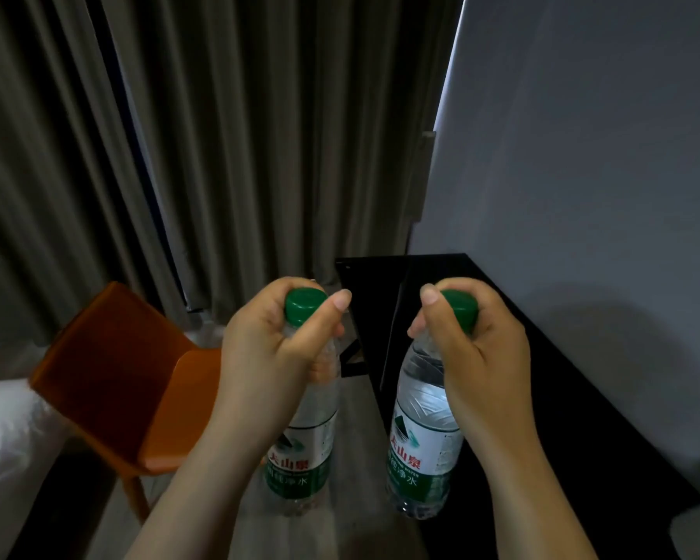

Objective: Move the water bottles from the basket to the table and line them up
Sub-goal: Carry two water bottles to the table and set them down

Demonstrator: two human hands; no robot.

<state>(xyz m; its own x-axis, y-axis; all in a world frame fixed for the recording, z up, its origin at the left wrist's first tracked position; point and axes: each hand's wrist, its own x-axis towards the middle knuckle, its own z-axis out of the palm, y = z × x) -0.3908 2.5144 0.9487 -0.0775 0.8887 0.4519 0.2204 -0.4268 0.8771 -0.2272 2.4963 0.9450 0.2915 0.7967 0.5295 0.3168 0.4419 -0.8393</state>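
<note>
Two bottles: L bottle [300, 446] & R bottle [423, 446], both upright, carried side by side w/ a gap between.
Position: R bottle over the near edge of the black table [562, 398]; can't tell if its base touches. L bottle is off the table's left side, over grey floor.
Grip: left hand [271, 349] curled round the L bottle's neck just under the green cap [304, 305], thumb across the front. Right hand [477, 349] grips the R bottle's neck the same way.
Handling (judged): thin clear plastic, soft-walled, prob. dents if squeezed mid-body. Fairly heavy if full, may swing when hung from the neck. Neck under the cap = stiffest spot, best hold. Label band prob. slick.
Contents: clear water. R looks near full, up to the shoulder. L level is hidden by the hand. Caps on; seal can't be confirmed.
Source: basket not in view.
Surround: orange chair [110, 377] left of the bottles, grey curtain [239, 135] behind, pale wall [603, 155] to the right.
</note>
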